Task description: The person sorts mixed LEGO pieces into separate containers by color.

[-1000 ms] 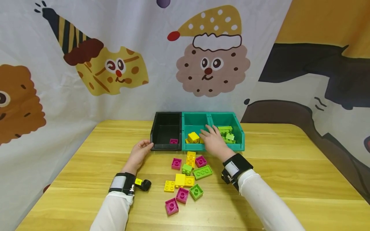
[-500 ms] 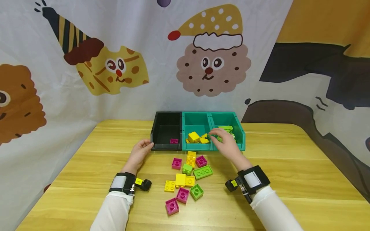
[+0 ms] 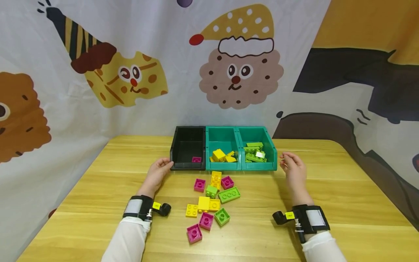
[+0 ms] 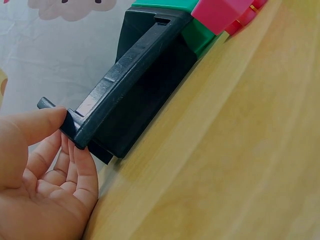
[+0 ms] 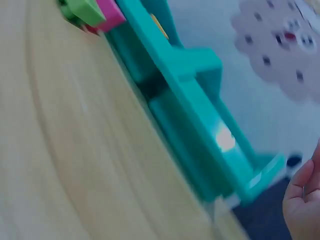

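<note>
Three bins stand in a row at the table's far side: a black bin [image 3: 183, 145], a teal middle bin [image 3: 222, 128] and a teal right bin [image 3: 273, 153]. One pink brick [image 3: 196, 159] lies in the black bin, yellow bricks [image 3: 220, 155] in the middle one, green bricks [image 3: 254, 152] in the right one. My left hand [image 3: 166, 166] pinches the black bin's front left corner [image 4: 75, 132], thumb on the rim, fingers under it. My right hand [image 3: 285, 160] hovers just right of the right teal bin [image 5: 200, 135], fingers loosely curled, holding nothing.
Several loose pink, yellow and green bricks [image 3: 212, 200] lie scattered on the wooden table [image 3: 343, 189] in front of the bins, between my forearms. A cartoon-printed cloth [image 3: 131, 80] hangs behind the table.
My right hand has left the bins and swung right, ending beside the right teal bin with nothing in it. The left hand has stayed on the black bin's corner.
</note>
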Demonstrator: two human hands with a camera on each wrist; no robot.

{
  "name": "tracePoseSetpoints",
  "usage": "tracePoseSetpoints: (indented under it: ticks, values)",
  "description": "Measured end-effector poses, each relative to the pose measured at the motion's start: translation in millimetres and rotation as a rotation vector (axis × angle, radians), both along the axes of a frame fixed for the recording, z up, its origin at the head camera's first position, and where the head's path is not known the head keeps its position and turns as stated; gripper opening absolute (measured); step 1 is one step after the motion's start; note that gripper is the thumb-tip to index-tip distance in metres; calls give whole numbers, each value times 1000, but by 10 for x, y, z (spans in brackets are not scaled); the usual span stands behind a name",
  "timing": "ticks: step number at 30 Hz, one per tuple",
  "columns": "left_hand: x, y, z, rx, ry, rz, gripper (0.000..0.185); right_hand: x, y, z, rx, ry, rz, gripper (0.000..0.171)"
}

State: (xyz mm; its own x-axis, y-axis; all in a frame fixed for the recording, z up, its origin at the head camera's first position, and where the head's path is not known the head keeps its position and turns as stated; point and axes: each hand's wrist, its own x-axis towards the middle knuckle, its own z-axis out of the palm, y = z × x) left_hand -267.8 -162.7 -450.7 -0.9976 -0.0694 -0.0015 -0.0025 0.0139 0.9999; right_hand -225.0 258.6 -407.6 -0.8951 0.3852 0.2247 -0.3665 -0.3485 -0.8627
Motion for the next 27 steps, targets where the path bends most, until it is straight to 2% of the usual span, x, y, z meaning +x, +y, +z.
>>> tracePoseSetpoints:
  ticks: [3,6,10,11,17,19,23,27]
  values:
    - [4,-4,-6,3,0,-1,20,-13,173,-88,-189,-71,38,21]
    - [7,-4,-10,14,-1,7,19,-15,284,-163,-209,-165,60,15]
    - [6,-3,-8,18,2,6,19,-25,317,-221,-60,-270,115,6]
    - [5,-4,-6,14,4,5,19,-31,311,-232,-3,-290,137,10]
    - [10,-8,4,2,0,7,18,-54,246,-281,348,-349,263,60]
    - [17,-8,11,-1,-3,4,19,-60,230,-301,427,-359,286,69]
    - [29,-2,29,-7,-6,0,20,-75,206,-330,520,-389,281,66]
    - [20,4,32,-8,-6,-5,21,-79,194,-330,505,-409,260,53]
